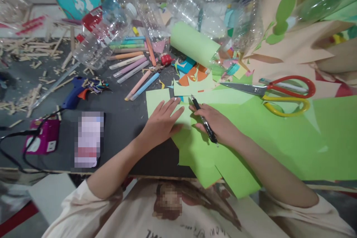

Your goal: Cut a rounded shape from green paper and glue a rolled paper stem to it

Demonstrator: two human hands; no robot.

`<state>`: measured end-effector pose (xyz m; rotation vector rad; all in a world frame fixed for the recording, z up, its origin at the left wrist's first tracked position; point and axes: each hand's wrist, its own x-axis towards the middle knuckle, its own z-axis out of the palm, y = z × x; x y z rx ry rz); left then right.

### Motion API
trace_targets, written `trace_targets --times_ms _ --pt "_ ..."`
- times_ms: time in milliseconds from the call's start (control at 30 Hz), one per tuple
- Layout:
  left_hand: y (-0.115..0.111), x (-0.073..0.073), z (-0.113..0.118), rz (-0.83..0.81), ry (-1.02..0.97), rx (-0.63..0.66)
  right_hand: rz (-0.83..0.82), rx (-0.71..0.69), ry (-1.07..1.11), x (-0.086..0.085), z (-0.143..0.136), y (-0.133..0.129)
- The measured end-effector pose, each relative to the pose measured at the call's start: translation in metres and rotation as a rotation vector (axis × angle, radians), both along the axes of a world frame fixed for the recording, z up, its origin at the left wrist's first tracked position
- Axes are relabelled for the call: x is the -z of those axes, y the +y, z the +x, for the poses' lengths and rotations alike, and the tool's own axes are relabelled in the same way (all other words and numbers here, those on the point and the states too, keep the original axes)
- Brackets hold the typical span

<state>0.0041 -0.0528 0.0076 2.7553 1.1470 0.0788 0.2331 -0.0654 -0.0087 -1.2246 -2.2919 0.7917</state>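
Observation:
My left hand (164, 119) lies flat with its fingers spread on a pale green paper piece (156, 98). To its right, my right hand (213, 121) holds a black pen (205, 121) between thumb and fingers, its tip pointing up and left near the lower edge of a cut pale green scrap (185, 87). Brighter green sheets (279, 145) extend under my right forearm and to the right. Scissors (260, 90) with one red and one yellow handle rest on the green paper, their blades toward the left.
A phone (88, 139), a purple box (43, 137) and a blue glue gun (74, 91) are on the left. Markers (131, 67), a green paper roll (193, 44) and clear plastic bottles (95, 46) stand or lie beyond my hands. Brown paper (295, 50) is at the back right.

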Motion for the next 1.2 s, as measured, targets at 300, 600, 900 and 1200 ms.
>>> trace_targets --times_ms 300,600,900,1200 --pt "0.0 -0.001 0.0 -0.006 0.018 0.014 0.322 0.198 0.108 -0.013 0.001 -0.009" --pt "-0.005 0.004 0.002 0.109 0.047 0.012 0.189 0.102 -0.254 -0.004 0.01 -0.036" --pt "-0.004 0.01 0.002 0.127 0.019 -0.034 0.182 0.049 -0.257 0.0 0.02 -0.016" --pt "-0.004 0.014 0.001 0.177 0.006 -0.03 0.184 0.144 0.141 -0.009 0.006 0.001"
